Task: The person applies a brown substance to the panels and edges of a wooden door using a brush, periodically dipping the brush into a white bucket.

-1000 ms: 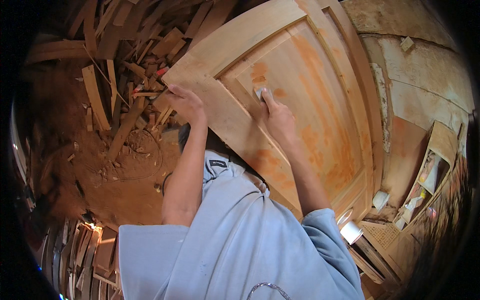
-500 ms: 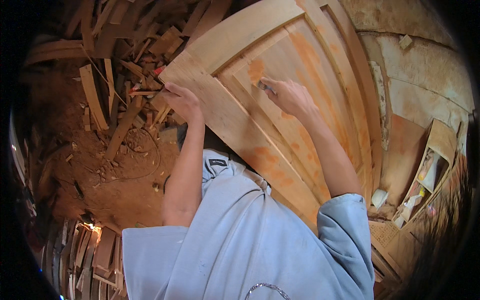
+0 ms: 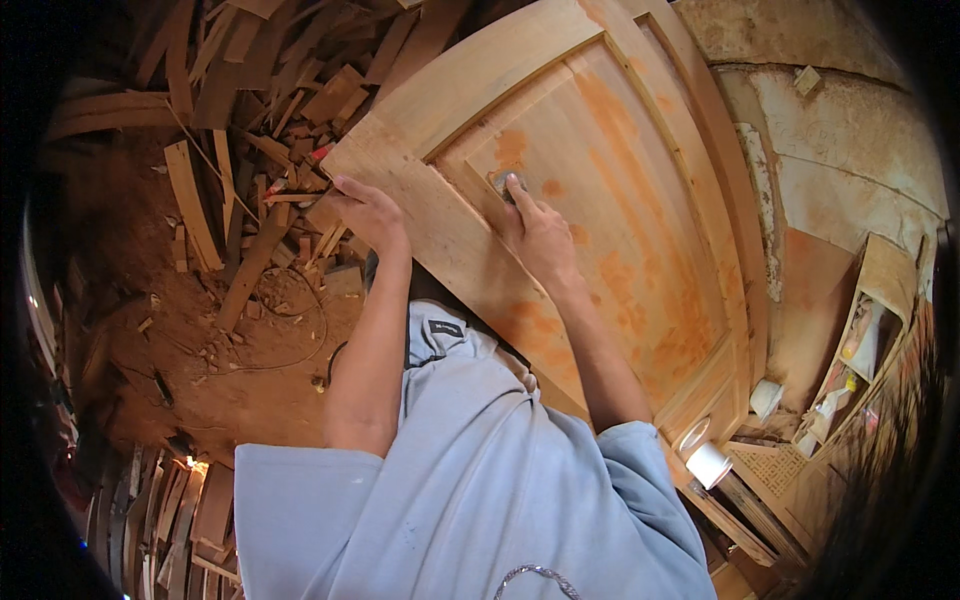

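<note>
A pale wooden panelled door (image 3: 400, 215) with raised frames lies in front of me, slanting up to the right. Orange-brown filler smears (image 3: 620, 280) mark its inset panel and frame. In my right hand (image 3: 545, 235) is a small, flat, dark metal scraper (image 3: 506, 188). The index finger presses it against the upper left corner of the inset panel, beside an orange patch. My left hand (image 3: 370, 213) grips the door's left edge near its corner, thumb side up; its other fingers are partly hidden.
Wood offcuts (image 3: 320, 105) are heaped at the far left over reddish ground. A white tub (image 3: 708, 466) stands near the door's lower right end, a white cup (image 3: 766, 397) beyond it. At right is an open wooden box (image 3: 860, 340) with packets. Stacked boards (image 3: 180, 520) stand lower left.
My right hand has moved left and slightly down across the inset panel, the scraper now lower in its corner. The right arm has swung inward, uncovering the white tub. My left hand keeps its grip.
</note>
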Available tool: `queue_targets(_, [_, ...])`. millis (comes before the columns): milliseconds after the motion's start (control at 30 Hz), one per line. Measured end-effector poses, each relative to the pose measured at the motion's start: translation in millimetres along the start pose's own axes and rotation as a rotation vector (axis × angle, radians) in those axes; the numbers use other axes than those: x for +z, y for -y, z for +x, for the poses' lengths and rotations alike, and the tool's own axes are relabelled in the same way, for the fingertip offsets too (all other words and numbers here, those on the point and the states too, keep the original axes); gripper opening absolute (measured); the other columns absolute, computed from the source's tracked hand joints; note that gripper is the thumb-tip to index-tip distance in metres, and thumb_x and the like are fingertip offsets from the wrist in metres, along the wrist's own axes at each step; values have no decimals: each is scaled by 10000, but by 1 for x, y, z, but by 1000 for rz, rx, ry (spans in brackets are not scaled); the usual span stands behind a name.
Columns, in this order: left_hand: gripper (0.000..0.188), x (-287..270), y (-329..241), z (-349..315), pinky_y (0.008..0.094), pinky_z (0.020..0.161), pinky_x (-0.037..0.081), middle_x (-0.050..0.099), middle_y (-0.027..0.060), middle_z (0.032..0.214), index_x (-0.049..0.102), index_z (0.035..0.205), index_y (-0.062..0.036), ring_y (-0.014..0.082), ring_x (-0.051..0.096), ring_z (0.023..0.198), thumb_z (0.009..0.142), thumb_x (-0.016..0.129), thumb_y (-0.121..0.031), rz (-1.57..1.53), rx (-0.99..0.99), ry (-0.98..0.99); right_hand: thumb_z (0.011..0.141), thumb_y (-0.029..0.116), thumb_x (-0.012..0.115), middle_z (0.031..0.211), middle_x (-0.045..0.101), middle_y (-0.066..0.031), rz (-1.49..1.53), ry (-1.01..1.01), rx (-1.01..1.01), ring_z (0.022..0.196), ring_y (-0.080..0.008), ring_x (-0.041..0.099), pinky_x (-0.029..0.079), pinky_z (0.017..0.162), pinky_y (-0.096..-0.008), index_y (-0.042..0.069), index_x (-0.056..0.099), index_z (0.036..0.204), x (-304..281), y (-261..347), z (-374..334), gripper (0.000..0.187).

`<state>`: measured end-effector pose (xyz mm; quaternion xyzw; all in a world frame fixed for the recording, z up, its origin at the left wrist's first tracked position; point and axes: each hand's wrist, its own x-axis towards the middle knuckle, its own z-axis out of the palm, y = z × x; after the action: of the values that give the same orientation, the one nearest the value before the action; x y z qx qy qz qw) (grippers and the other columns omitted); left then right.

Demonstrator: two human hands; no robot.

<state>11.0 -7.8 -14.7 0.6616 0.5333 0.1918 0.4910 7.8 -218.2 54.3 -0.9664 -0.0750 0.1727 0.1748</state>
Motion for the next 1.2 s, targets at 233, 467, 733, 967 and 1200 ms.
queue_targets(233, [700,0,0,1,525,938,425,526,421,1221,425,1237,172,541,534,1120,1070,290,-494,7,18,-29,977,246,576,886,678,-200,-97,33,115,828,-416,659,536,732,-504,236,555,1391,-3,0,-17,414])
queue_targets(467, [718,3,1,-2,533,934,427,521,430,1218,430,1239,186,557,527,1115,1069,292,-498,18,10,-9,950,211,550,992,696,-213,-98,221,-45,916,-406,663,530,775,-522,160,619,1267,-65,23,32,328])
queue_targets(733, [698,0,4,2,544,900,434,532,441,1131,459,1151,195,559,537,1082,1071,295,-479,-5,7,-25,945,193,461,979,712,-197,-247,473,41,849,-393,685,552,762,-510,127,661,1183,-58,30,57,318])
queue_targets(967, [686,-1,-4,1,569,864,450,539,438,1129,445,1183,187,569,555,1049,1070,276,-468,-20,34,-47,978,234,477,934,709,-201,-201,464,-106,789,-410,683,548,724,-497,116,645,1170,-56,-8,12,281])
queue_targets(1200, [706,-2,-10,-3,568,887,442,541,432,1158,435,1201,186,561,546,1081,1068,265,-486,50,-42,11,1005,292,520,845,676,-236,-25,-36,76,782,-438,670,538,713,-547,259,531,1415,6,-5,-19,412])
